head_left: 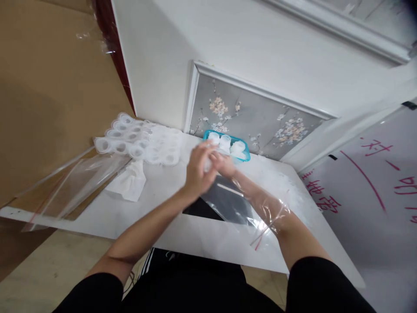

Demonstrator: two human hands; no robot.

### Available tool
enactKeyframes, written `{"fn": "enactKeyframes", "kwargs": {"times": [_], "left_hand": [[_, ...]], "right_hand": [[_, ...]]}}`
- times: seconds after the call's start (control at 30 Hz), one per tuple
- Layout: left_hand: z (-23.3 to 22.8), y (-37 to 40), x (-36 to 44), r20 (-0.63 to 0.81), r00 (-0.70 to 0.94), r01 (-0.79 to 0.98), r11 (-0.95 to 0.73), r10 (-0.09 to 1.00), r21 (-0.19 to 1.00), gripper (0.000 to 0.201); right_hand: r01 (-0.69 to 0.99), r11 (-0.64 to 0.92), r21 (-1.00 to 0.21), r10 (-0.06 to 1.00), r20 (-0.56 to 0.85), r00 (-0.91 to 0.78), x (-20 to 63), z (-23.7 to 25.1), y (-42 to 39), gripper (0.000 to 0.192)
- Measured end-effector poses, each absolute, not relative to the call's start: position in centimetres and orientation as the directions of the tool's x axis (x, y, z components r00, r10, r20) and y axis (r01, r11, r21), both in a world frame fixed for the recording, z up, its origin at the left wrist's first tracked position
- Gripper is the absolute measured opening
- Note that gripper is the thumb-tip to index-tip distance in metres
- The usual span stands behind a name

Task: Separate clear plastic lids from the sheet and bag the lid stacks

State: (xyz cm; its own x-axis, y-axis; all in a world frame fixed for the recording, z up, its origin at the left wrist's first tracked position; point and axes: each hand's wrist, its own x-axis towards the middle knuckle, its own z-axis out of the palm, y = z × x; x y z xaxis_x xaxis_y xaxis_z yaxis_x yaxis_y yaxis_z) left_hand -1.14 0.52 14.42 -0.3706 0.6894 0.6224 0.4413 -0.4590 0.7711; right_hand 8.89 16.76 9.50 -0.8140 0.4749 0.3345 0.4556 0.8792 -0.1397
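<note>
Near the middle of the table my left hand and my right hand meet, both slightly blurred. The curved fingers of my left hand close round a small whitish, translucent thing, largely hidden. My right hand's fingers are bent and pressed against the same spot; what they hold is hidden. A clear plastic zip bag with a red seal strip lies round or over my right forearm; I cannot tell which. Just beyond the hands stands a blue basket containing white translucent containers.
Rows of white translucent round pieces lie on the table's left back. Before them are a crumpled white tissue and flat clear bags. A dark flat object lies below my hands. A whiteboard stands at right.
</note>
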Motion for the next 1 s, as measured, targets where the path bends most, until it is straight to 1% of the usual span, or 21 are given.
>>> {"fn": "enactKeyframes", "kwargs": {"times": [0.03, 0.07, 0.1, 0.17, 0.23, 0.27, 0.37, 0.47, 0.53, 0.6, 0.7, 0.8, 0.9, 0.97, 1.0], "left_hand": [[13.7, 2.2, -3.0, 0.504, -0.434, 0.366, -0.365, 0.747, 0.856, 0.040], [13.0, 3.8, -4.6, 0.347, -0.442, 0.259, -0.252, 0.827, 0.932, 0.040], [12.3, 5.3, -6.0, 0.264, -0.418, 0.214, -0.188, 0.869, 0.959, 0.042], [11.0, 7.3, -7.7, 0.144, -0.379, 0.145, -0.095, 0.914, 0.985, 0.053], [10.0, 8.1, -8.1, 0.069, -0.363, 0.099, -0.035, 0.929, 0.994, 0.062], [9.6, 8.2, -8.0, 0.042, -0.361, 0.079, -0.014, 0.932, 0.997, 0.063], [8.9, 8.1, -7.4, 0.001, -0.355, 0.020, 0.007, 0.935, 1.000, 0.060], [8.5, 8.1, -7.1, -0.045, -0.344, -0.074, 0.021, 0.938, 0.997, 0.056], [8.2, 8.2, -7.1, -0.099, -0.330, -0.158, 0.048, 0.939, 0.986, 0.054], [7.9, 8.1, -7.2, -0.164, -0.305, -0.251, 0.087, 0.938, 0.964, 0.054], [7.4, 7.7, -7.2, -0.260, -0.235, -0.391, 0.154, 0.936, 0.907, 0.060], [6.5, 7.3, -6.9, -0.348, -0.137, -0.519, 0.232, 0.927, 0.823, 0.074], [5.6, 7.0, -6.4, -0.412, -0.028, -0.604, 0.313, 0.911, 0.733, 0.084], [5.1, 6.8, -5.7, -0.420, 0.016, -0.635, 0.334, 0.907, 0.697, 0.086], [4.9, 6.6, -5.2, -0.413, 0.026, -0.646, 0.330, 0.910, 0.688, 0.087]], "right_hand": [[0.447, 0.889, -0.102, 0.455, 0.325, -0.829, 8.9, 9.6, 16.7, 0.033], [0.436, 0.899, -0.040, 0.426, 0.304, -0.852, 8.9, 9.6, 16.7, 0.035], [0.425, 0.905, 0.016, 0.403, 0.287, -0.869, 8.8, 9.7, 16.7, 0.037], [0.442, 0.893, 0.079, 0.402, 0.297, -0.866, 8.5, 10.1, 16.7, 0.040], [0.477, 0.876, 0.070, 0.428, 0.345, -0.835, 8.2, 10.5, 16.7, 0.041], [0.493, 0.868, 0.055, 0.440, 0.372, -0.817, 8.0, 10.8, 16.8, 0.041], [0.518, 0.855, -0.016, 0.472, 0.436, -0.766, 7.3, 11.4, 16.8, 0.043], [0.497, 0.860, -0.116, 0.489, 0.465, -0.738, 6.5, 11.7, 16.9, 0.046], [0.465, 0.869, -0.170, 0.489, 0.450, -0.748, 5.9, 11.6, 16.9, 0.049], [0.440, 0.877, -0.193, 0.479, 0.411, -0.776, 5.3, 11.5, 17.0, 0.047], [0.421, 0.894, -0.154, 0.449, 0.296, -0.843, 4.3, 11.4, 17.0, 0.041], [0.427, 0.900, -0.092, 0.436, 0.157, -0.886, 3.6, 11.2, 16.9, 0.036], [0.443, 0.896, -0.042, 0.445, 0.054, -0.894, 2.9, 10.9, 16.8, 0.032], [0.470, 0.882, -0.033, 0.471, 0.043, -0.881, 2.4, 10.5, 16.4, 0.026], [0.491, 0.870, -0.035, 0.493, 0.066, -0.868, 2.2, 10.3, 16.1, 0.020]]}}
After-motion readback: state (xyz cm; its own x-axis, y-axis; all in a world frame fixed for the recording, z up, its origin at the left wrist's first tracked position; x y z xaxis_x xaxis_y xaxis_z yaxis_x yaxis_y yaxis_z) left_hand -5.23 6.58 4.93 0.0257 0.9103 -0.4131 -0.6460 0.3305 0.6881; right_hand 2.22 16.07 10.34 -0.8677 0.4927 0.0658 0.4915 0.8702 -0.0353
